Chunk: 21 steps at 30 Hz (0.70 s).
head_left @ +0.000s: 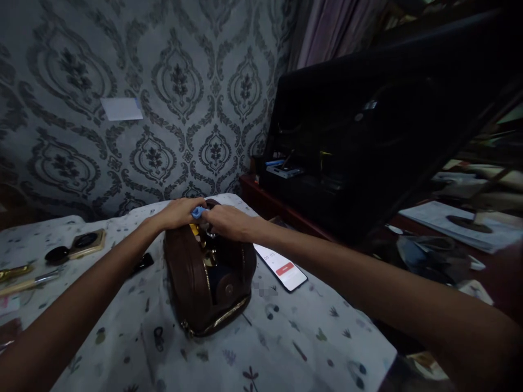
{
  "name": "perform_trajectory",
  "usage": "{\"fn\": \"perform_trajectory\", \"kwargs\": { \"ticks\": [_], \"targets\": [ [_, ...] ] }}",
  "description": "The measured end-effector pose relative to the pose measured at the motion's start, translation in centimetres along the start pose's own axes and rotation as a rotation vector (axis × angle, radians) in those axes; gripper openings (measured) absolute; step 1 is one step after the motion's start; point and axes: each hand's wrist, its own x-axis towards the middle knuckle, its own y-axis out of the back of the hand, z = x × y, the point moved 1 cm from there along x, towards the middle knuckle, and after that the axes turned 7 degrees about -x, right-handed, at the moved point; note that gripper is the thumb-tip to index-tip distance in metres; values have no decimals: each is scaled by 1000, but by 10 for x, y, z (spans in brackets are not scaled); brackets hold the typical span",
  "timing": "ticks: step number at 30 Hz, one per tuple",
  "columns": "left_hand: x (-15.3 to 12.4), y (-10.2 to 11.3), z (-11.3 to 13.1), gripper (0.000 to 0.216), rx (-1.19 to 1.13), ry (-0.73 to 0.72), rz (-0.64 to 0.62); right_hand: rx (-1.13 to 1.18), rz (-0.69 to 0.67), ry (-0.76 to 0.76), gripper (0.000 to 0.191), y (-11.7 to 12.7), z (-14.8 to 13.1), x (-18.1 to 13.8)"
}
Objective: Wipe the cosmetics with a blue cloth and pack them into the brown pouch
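A brown leather toiletry bag (188, 272) stands on the bed with its zipped top open toward me. Over its far end, my left hand (182, 213) has its fingers closed at a small blue item (198, 212), which may be cloth or plastic. My right hand (229, 222) is curled closed against the other side of that blue item. Its lower fingers are partly hidden over the bag's opening. Inside the bag show something yellow (194, 229) and a shiny gold-coloured piece (210, 258); the rest of the inside is dark.
Right of the bag lies a lit phone (286, 269). At left are a gold-edged compact (87, 242), a round black item (57, 255), a brush (32, 283) and a small black object (143, 263). A large dark screen (359, 141) stands on a red-brown table beside the bed.
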Motion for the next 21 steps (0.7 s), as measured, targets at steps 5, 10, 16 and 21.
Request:
{"fn": "perform_trajectory", "kwargs": {
  "ticks": [5,10,16,21],
  "targets": [
    [1,1,2,37,42,7,-20,-1,84,20,25,-5,3,3],
    [0,5,2,35,70,-11,-23,-18,62,-4,27,-4,4,4],
    [-6,10,-1,31,-15,-37,79,49,84,-45,36,0,8,0],
    [-9,10,2,26,-39,19,95,58,108,-83,33,7,5,-7]
  ]
}}
